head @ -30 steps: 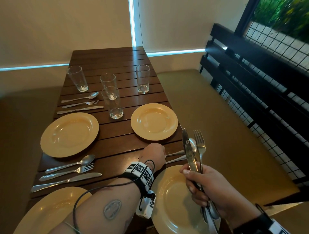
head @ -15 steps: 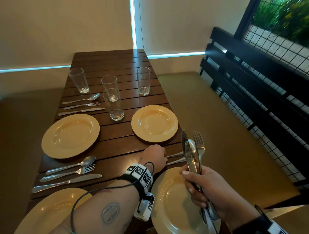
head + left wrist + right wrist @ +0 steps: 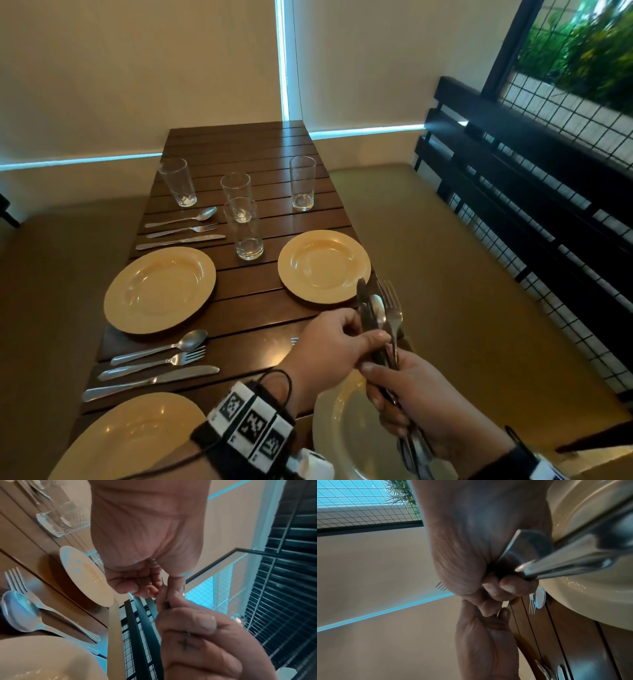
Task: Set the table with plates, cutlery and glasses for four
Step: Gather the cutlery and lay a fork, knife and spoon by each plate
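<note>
Left hand (image 3: pixel 329 346) had lifted off the dark slatted wooden table (image 3: pixel 239 294) to pinch the steel cutlery bundle (image 3: pixel 378 318) clenched in right hand (image 3: pixel 421 404) over the near-right edge; plates and glasses out, two settings unfinished.

the left hand (image 3: pixel 329 346) hides most of the fork (image 3: pixel 294 340) and spoon lying on the table (image 3: pixel 260 284) behind it; only fork tines show. the near right plate (image 3: pixel 346 435) is cut by the bottom edge and partly covered by the right hand (image 3: pixel 421 407). which piece of the held cutlery (image 3: pixel 378 318) the left fingers pinch cannot be told; its handles blur in the right wrist view
</note>
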### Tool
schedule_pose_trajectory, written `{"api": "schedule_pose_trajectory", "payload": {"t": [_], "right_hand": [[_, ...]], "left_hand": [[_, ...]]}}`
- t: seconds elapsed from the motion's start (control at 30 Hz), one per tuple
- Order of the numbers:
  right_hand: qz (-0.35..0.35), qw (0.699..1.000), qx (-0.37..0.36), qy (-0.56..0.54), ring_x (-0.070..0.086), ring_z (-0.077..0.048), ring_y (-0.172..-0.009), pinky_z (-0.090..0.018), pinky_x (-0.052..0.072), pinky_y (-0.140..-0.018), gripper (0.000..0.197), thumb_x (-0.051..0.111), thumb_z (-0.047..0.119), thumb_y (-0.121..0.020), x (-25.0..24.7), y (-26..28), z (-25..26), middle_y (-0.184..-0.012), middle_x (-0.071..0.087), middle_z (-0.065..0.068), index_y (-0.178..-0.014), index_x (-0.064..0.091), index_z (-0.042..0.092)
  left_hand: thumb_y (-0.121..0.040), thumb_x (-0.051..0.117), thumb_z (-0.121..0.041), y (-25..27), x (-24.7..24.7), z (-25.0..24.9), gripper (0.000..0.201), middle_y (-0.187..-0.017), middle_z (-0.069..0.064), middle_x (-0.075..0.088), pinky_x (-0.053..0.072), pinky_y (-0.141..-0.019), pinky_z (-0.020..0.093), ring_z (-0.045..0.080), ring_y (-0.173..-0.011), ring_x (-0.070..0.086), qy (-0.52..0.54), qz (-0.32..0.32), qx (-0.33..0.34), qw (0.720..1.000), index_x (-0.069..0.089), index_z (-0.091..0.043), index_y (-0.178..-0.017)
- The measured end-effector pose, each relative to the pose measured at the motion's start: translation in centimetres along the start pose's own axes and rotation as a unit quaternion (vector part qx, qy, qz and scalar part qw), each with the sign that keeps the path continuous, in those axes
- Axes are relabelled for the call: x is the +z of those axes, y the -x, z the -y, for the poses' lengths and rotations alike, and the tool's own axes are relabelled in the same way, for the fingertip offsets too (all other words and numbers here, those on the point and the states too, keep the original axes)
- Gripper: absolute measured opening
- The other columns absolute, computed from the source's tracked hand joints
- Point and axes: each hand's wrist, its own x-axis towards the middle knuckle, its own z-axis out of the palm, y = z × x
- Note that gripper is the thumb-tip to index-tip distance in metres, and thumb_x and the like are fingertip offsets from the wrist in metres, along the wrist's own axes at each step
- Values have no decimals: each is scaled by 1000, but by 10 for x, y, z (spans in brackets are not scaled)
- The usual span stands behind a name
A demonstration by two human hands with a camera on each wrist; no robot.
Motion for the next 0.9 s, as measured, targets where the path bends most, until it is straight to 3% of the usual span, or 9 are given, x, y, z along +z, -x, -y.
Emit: {"api": "schedule_pose_trajectory", "payload": {"t": [0.07, 0.13, 0.33, 0.5, 0.57, 0.63, 0.7, 0.8, 0.9], "right_hand": [[0, 1000, -6, 15, 35, -14, -35, -25, 31, -35, 14, 55, 15, -101, 3, 3, 1, -55, 55, -8, -93, 55, 3], [-5, 1000, -14, 25, 37, -15, -36, -25, 32, -35, 20, 56, 19, -101, 5, 7, 3, -58, 57, -10, -99, 56, -1], [17, 999, -24, 28, 47, -18, -42, -28, 39, -39, 23, 51, 20, -102, 7, 18, 12, -77, 69, -16, -117, 58, 3], [33, 997, -27, 71, 39, -14, -36, -25, 35, -38, 27, 49, 23, -103, 5, 26, 13, -50, 60, -1, -100, 60, -2], [35, 995, -19, 87, 35, -14, -37, -27, 32, -41, 30, 49, 25, -103, 2, 24, 11, -47, 56, -1, -95, 61, -2], [37, 994, -3, 102, 35, -15, -40, -28, 31, -44, 30, 49, 26, -102, 1, 23, 10, -50, 56, -2, -95, 62, 0], [44, 994, -2, 99, 36, -14, -39, -28, 32, -44, 29, 49, 26, -102, -1, 20, 8, -51, 57, -2, -96, 61, 0], [51, 995, -9, 89, 34, -16, -37, -28, 29, -41, 33, 53, 30, -100, -8, 15, 5, -52, 52, -8, -92, 62, -1], [51, 997, -16, 61, 29, -19, -38, -30, 27, -39, 40, 58, 38, -93, -15, 9, 2, -66, 45, -24, -88, 66, -1]], "left_hand": [[-95, 76, -20, 6, -4, -4, 11, -73, -3, 77, 58, -61, 19, 3, -67, 73, 44, -6, -3, 999, 73, -10, -90], [-95, 76, -16, 10, -9, -8, 15, -69, -1, 75, 52, -53, 14, 1, -59, 69, 48, -25, 3, 999, 73, -2, -90], [-97, 71, -18, 11, -49, -10, 14, -84, 11, 79, 60, -63, 29, 17, -67, 72, 59, -147, 14, 987, 72, -4, -101], [-96, 71, -12, 12, -78, -4, 18, -105, 23, 76, 59, -64, 29, 15, -70, 71, 182, -246, -7, 952, 65, -8, -113], [-93, 77, -18, 17, -84, 3, 43, -120, 5, 70, 56, -82, 27, 11, -98, 69, 33, -277, 22, 960, 57, -18, -131], [-90, 79, -32, 31, -83, 6, 53, -134, -12, 54, 43, -100, 27, 6, -123, 51, -204, -292, 126, 926, 55, -28, -137], [-91, 68, -50, 40, -77, 4, 41, -140, -17, 55, 29, -118, 37, -1, -135, 40, -354, -191, 226, 887, 63, -35, -129], [-93, 47, -58, 39, -67, 6, 45, -137, -21, 62, -3, -128, 36, -9, -137, 37, -483, 16, 247, 840, 66, -37, -128], [-98, 56, -42, 22, -64, 9, 28, -116, -18, 69, 13, -126, 28, -4, -116, 55, -470, 72, 276, 835, 71, -32, -120]]}}
